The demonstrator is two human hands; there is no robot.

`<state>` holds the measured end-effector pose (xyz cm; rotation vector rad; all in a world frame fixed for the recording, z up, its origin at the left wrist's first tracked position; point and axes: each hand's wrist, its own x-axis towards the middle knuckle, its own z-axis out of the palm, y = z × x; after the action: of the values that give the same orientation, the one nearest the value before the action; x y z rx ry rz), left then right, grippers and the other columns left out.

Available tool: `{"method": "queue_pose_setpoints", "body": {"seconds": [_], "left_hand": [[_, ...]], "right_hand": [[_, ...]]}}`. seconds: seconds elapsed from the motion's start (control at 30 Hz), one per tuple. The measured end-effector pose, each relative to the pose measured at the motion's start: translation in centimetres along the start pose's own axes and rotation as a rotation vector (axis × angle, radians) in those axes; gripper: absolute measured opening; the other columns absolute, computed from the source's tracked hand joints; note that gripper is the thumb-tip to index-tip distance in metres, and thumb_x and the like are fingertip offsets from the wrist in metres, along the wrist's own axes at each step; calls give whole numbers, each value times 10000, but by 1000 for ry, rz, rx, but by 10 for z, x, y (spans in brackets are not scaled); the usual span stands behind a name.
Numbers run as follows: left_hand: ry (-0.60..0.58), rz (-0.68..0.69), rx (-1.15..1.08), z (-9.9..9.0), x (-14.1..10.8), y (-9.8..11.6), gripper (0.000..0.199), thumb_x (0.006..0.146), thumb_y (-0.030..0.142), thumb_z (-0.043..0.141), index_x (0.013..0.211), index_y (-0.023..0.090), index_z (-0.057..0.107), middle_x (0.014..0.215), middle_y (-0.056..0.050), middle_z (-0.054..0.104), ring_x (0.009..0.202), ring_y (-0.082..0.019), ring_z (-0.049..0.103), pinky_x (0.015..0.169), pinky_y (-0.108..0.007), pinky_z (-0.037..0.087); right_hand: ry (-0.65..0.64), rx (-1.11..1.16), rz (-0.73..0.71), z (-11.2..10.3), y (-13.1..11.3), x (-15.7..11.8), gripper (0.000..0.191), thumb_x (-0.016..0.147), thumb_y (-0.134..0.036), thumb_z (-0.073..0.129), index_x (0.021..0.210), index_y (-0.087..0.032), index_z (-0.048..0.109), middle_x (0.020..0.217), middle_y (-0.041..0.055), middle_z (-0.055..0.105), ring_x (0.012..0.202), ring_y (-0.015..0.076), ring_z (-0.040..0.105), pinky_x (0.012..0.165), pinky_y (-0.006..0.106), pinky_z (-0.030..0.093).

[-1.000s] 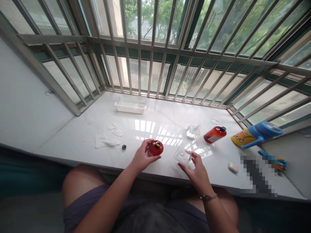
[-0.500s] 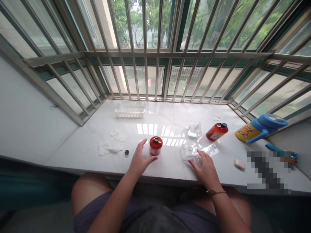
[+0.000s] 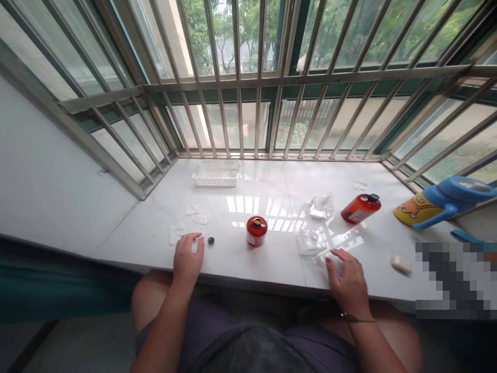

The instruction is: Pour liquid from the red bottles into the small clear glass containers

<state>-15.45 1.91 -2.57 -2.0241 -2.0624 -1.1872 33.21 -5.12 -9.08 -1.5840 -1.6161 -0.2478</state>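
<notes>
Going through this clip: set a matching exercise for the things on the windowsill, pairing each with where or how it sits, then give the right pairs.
Things:
1. Small round black cap
2. Dark red glass bottle with a white label
3. White perforated plastic basket
4. Orange-red bottle with a black cap

Places:
A. Lying on its side toward the right end
B. Near the back of the white stone sill
C. Just right of the person's left hand
D. Upright mid-sill, top open

Pairs: 1-C, 2-D, 3-B, 4-A
</notes>
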Motion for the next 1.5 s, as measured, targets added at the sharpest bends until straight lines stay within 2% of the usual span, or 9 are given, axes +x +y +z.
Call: {"method": "queue_pose_setpoints", "body": {"seconds": [0.3, 0.5, 0.63, 0.8, 0.97, 1.1, 1.2, 1.37, 1.5], "left_hand": [[-8, -67, 138, -12, 7, -35, 268, 1015, 371, 510, 1013, 202, 718, 1051, -129, 766, 1014, -322, 696, 993, -453, 547], [-146, -165, 194, -21, 51, -54, 358, 1003, 339, 472, 1117, 163, 762, 1190, -153, 769, 1084, -310, 701, 991, -410, 548], [-309, -110, 195, 0, 95, -48, 295, 969, 363, 564, 1032, 210, 809, 1162, -109, 803, 1080, -286, 708, 982, -358, 538], [-466, -106, 255, 34, 121, -27, 163, 787, 349, 746, 682, 226, 757, 856, -105, 790, 1009, -321, 690, 889, -362, 526], [-438, -121, 227, 30, 125, -13, 225, 874, 352, 667, 730, 214, 773, 893, -109, 801, 983, -304, 715, 874, -358, 518], [-322, -156, 164, 4, 101, 7, 328, 987, 442, 563, 1014, 207, 790, 1098, -85, 813, 1008, -277, 735, 897, -350, 549], [-194, -95, 31, -3, 52, 36, 307, 997, 482, 591, 972, 228, 762, 1061, -71, 798, 959, -276, 729, 897, -381, 574], [-362, 166, -85, 28, -47, 88, 161, 1025, 295, 590, 984, 250, 739, 1102, -123, 794, 1065, -334, 731, 1001, -498, 592], [-440, 323, -82, 61, -86, 113, 193, 1056, 192, 545, 1056, 230, 735, 1215, -146, 784, 1149, -332, 735, 1067, -529, 601]], "right_hand": [[21, -142, 11, -38, 32, 8, 280, 1066, -437, 557, 1127, -192, 677, 1115, 150, 741, 1092, 340, 678, 1029, 513, 486], [19, -135, -10, -24, 52, 8, 348, 1047, -490, 541, 1150, -187, 679, 1137, 168, 735, 1122, 370, 672, 1046, 551, 474], [29, -142, -1, -13, 51, 8, 374, 1035, -494, 552, 1197, -176, 666, 1178, 187, 722, 1174, 387, 658, 1074, 580, 464], [37, -155, 16, -15, 50, 6, 326, 1038, -451, 560, 1183, -177, 659, 1142, 176, 728, 1151, 373, 661, 1067, 563, 470], [17, -150, 20, -16, 49, 7, 284, 1038, -416, 559, 1159, -178, 657, 1109, 158, 732, 1122, 351, 663, 1061, 536, 472], [33, -151, 29, -16, 48, 8, 261, 1032, -397, 571, 1149, -180, 656, 1097, 150, 731, 1109, 347, 668, 1056, 527, 481], [51, -154, 35, -17, 46, 8, 261, 1032, -387, 577, 1165, -175, 651, 1110, 153, 729, 1095, 340, 668, 1045, 512, 495], [80, -177, 45, -17, 45, 7, 286, 1039, -389, 585, 1202, -159, 634, 1113, 158, 721, 1063, 330, 662, 1028, 492, 509], [74, -176, 52, -18, 44, 7, 267, 1043, -386, 587, 1192, -168, 631, 1109, 150, 716, 1052, 324, 653, 1017, 483, 511]]}}
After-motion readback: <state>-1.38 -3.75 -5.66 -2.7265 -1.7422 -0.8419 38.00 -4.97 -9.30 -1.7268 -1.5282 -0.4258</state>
